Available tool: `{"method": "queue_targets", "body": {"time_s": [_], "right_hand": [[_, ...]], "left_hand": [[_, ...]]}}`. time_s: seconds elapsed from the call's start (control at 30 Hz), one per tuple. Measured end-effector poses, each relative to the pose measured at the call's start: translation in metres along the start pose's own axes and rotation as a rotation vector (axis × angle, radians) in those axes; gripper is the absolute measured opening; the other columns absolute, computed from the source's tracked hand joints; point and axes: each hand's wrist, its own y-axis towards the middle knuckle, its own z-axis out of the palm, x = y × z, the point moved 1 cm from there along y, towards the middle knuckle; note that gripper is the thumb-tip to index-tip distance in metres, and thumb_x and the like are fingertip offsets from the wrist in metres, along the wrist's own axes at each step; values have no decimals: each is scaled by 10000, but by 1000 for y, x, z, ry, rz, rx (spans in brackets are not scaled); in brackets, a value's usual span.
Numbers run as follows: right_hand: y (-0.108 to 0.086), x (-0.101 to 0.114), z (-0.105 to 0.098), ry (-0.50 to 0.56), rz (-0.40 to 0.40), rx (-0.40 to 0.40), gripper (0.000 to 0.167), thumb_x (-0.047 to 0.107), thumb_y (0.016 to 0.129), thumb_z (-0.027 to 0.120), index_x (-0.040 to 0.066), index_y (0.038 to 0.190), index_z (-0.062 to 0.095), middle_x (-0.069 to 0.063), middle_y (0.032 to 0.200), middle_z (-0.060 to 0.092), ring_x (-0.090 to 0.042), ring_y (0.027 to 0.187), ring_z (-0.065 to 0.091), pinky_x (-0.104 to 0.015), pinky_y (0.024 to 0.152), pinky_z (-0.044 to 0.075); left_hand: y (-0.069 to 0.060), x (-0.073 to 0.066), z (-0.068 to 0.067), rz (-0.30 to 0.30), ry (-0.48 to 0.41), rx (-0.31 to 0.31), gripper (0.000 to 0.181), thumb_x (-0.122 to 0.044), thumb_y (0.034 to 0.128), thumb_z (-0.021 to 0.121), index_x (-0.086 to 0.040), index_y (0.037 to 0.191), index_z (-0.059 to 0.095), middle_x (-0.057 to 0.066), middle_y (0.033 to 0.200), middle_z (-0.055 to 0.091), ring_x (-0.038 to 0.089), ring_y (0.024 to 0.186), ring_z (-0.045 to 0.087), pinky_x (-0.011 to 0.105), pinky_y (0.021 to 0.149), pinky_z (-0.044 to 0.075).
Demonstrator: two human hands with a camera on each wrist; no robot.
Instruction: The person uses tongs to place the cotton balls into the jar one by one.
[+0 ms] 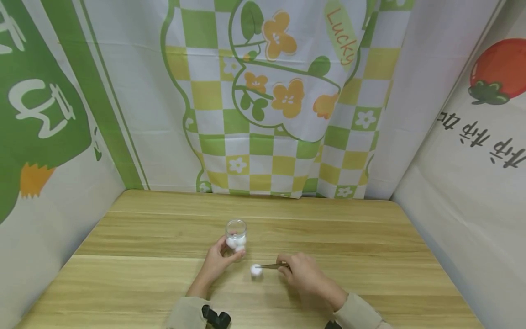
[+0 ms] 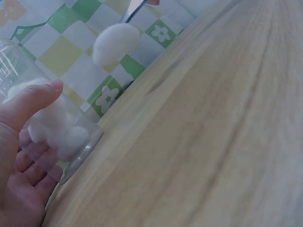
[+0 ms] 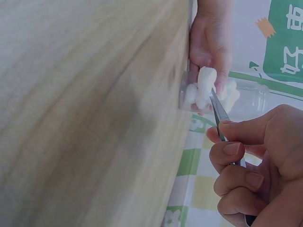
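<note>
A clear jar [image 1: 236, 230] with several white cotton balls [image 2: 57, 130] inside stands upright on the table, its mouth uncovered. My left hand [image 1: 216, 262] grips it, thumb on one side and fingers round the other. Metal tweezers [image 3: 219, 111] are pinched between the thumb and fingers of my right hand [image 1: 304, 273]. Their tips hold one loose cotton ball [image 1: 256, 270], which hangs above the tabletop in the left wrist view. In the head view this ball is right of the jar and a little nearer to me, apart from the glass.
The wooden table [image 1: 144, 237] reaches back to a checked, flowered curtain [image 1: 271, 160]. Printed cloth also hangs at the left [image 1: 98, 205] and right [image 1: 460, 214] sides. A dark wrist mount [image 1: 216, 317] sits on my left sleeve.
</note>
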Motion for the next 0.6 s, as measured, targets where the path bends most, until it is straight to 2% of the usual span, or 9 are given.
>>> {"method": "queue_targets", "body": {"time_s": [0.13, 0.2, 0.4, 0.6], "right_hand": [[1, 1, -5, 17, -26, -23, 60, 130, 892, 655, 90, 923, 688, -46, 822, 756, -69, 660, 665, -140, 538, 449], [1, 2, -8, 26, -36, -29, 70, 123, 894, 652, 77, 930, 692, -54, 813, 755, -72, 644, 666, -126, 521, 439], [4, 2, -12, -18, -40, -60, 59, 162, 887, 662, 109, 901, 683, -5, 701, 709, 38, 531, 405, -109, 459, 306], [6, 5, -19, -49, -44, -114, 55, 183, 878, 671, 129, 883, 680, 36, 621, 651, 41, 514, 347, -118, 433, 247]], "left_hand": [[0, 0, 0, -1, -3, -1, 639, -154, 820, 759, -50, 1383, 476, 189, 1318, 603, 315, 1232, 575, 439, 1050, 490], [0, 1, 0, -3, -6, 0, 646, -156, 820, 759, -51, 1388, 470, 188, 1322, 600, 314, 1238, 571, 443, 1059, 484], [0, 2, 0, -6, -9, 5, 652, -157, 825, 755, -46, 1396, 460, 179, 1322, 601, 304, 1240, 567, 446, 1069, 473], [2, 2, 1, -5, -16, -1, 634, -154, 818, 761, -66, 1382, 483, 170, 1315, 610, 285, 1220, 575, 406, 1045, 490]]}}
